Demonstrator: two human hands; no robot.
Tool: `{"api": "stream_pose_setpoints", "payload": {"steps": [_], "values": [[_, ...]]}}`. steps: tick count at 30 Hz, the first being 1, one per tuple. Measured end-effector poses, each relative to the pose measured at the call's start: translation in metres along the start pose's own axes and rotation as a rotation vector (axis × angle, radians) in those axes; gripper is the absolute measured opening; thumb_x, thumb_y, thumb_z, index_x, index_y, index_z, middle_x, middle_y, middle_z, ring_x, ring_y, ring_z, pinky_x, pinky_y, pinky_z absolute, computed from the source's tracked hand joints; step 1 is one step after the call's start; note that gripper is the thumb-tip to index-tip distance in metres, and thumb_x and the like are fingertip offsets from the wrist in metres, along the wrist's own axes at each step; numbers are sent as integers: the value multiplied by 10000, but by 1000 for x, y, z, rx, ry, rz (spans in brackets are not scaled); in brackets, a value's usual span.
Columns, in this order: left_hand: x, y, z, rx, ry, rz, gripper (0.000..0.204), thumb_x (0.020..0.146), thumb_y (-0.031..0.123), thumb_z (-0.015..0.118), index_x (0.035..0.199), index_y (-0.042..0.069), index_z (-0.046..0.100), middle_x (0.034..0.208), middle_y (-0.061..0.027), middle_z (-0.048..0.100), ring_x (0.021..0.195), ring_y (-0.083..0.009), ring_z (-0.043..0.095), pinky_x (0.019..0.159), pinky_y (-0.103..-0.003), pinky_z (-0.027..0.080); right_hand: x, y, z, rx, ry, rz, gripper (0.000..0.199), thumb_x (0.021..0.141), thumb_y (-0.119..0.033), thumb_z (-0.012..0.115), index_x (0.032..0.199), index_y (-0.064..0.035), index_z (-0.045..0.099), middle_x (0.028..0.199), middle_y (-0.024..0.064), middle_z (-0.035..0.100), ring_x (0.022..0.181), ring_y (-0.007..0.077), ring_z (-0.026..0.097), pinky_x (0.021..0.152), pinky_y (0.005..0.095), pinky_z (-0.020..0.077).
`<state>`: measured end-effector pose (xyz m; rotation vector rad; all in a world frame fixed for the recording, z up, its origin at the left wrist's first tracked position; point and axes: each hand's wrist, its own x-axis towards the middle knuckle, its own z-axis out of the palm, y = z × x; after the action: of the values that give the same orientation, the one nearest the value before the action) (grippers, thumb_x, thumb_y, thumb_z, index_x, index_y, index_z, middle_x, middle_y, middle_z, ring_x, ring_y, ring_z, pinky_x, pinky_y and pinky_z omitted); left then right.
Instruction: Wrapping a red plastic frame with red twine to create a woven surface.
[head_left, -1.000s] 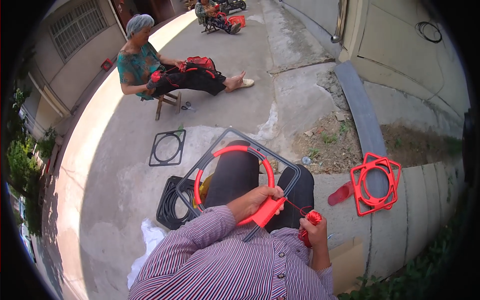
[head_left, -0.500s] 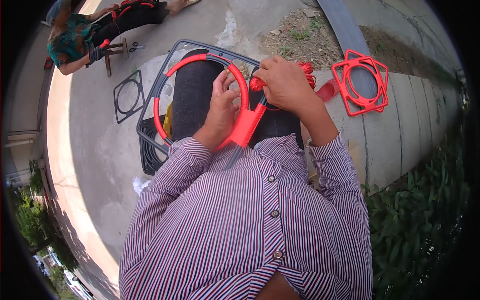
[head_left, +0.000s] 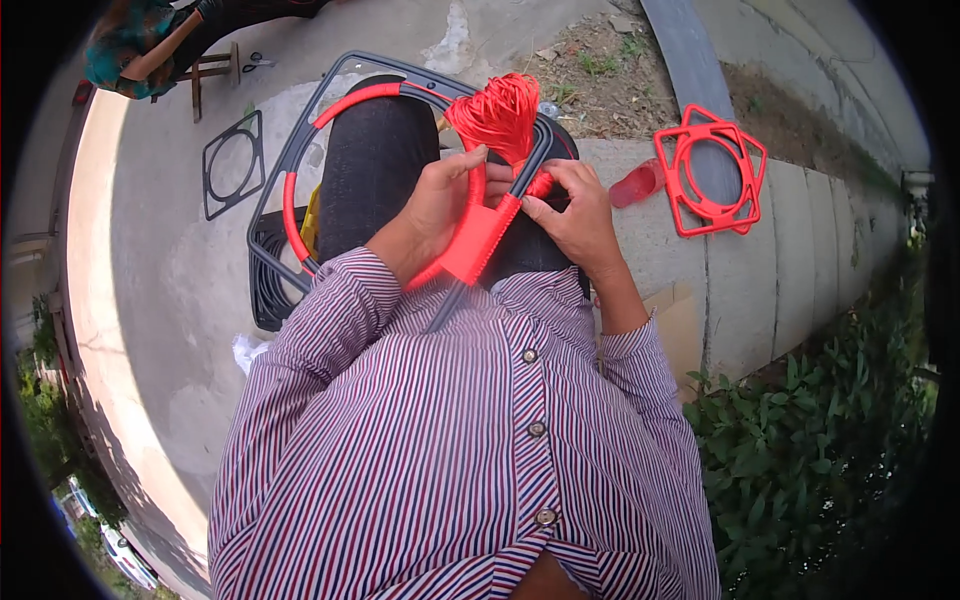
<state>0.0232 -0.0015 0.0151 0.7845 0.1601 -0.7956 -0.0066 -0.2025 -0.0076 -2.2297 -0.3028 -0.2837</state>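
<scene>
A dark square metal frame (head_left: 300, 150) with an inner ring lies across my lap, and part of that ring is wrapped in red cord (head_left: 345, 100). My left hand (head_left: 440, 195) grips the red-wrapped section near my belly. My right hand (head_left: 575, 215) pinches the red cord where it meets the wrapped strip (head_left: 478, 240). A bundle of red cord (head_left: 497, 115) fans out just above both hands.
A finished red frame (head_left: 712, 170) lies on the concrete ledge to my right, a red slipper (head_left: 635, 185) beside it. An unwrapped dark frame (head_left: 235, 165) and black coils (head_left: 268, 285) lie on the ground at left. Another person (head_left: 140, 45) sits at top left. Green shrubs (head_left: 810, 420) are at right.
The view has tilted down and closer to my lap. My right hand has pulled the red cord up into a bundle above the ring; both hands stay on the wrapped section.
</scene>
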Motion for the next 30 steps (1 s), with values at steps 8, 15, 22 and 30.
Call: {"api": "stream_pose_setpoints", "payload": {"steps": [8,15,22,30], "values": [[-1,-5,0,19,145,-32,250,841,171,677,966,-38,623,842,-112,663,705,-174,656,671,-269,567,-14,-25,-42,1241,355,254,411,783,-228,495,1112,9,559,1095,233,585,1059,337,573,1100,450,289],[-3,5,-3,132,87,-183,183,848,86,668,952,-44,592,790,-180,674,625,-236,676,588,-309,581,-59,-16,-141,1521,265,31,372,970,-331,452,1163,-19,515,704,55,471,609,146,482,781,404,498],[-4,6,10,151,125,-189,163,856,77,657,942,-37,580,776,-194,670,603,-242,672,559,-314,578,-38,-5,-46,998,274,459,193,866,33,592,1048,4,535,1148,172,608,754,152,639,665,269,524],[-5,4,0,63,136,-146,233,893,135,629,1033,-42,573,752,-176,666,571,-220,667,516,-297,579,-49,-50,-56,678,-38,393,117,818,3,640,904,1,560,669,11,598,549,76,572,495,235,461]]}}
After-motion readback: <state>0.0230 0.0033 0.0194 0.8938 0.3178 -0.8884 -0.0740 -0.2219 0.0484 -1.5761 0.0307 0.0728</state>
